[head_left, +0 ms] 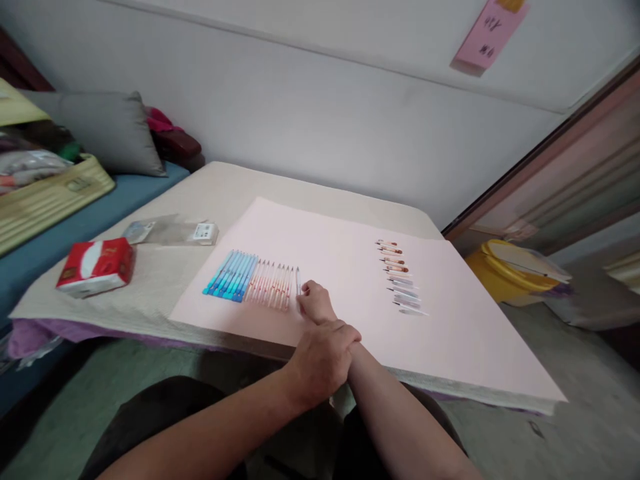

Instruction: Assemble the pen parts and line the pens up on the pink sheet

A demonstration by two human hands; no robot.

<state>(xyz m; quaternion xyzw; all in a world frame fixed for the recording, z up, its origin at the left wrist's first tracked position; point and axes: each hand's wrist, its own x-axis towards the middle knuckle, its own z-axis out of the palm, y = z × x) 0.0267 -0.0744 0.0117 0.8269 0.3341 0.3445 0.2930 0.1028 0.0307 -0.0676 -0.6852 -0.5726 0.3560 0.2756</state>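
My right hand (316,301) is closed, its fingertips at the lower part of a slim clear pen (299,279) lying on the pink sheet. That pen is the rightmost of a row. Left of it lie several clear pens with reddish marks (270,283), then several blue pens (231,275), side by side with tips pointing away from me. My left hand (323,357) is wrapped over my right wrist. To the right, a column of separate pen parts (395,260) lies on the sheet, some with brown ends, the nearer ones whitish (407,297).
The pink sheet (340,250) covers much of a cloth-topped table (165,273). At left are a red tissue pack (97,265) and a clear plastic wrapper (173,232). A yellow bucket (493,273) stands on the floor at right. Behind the table rises a white wall (310,113).
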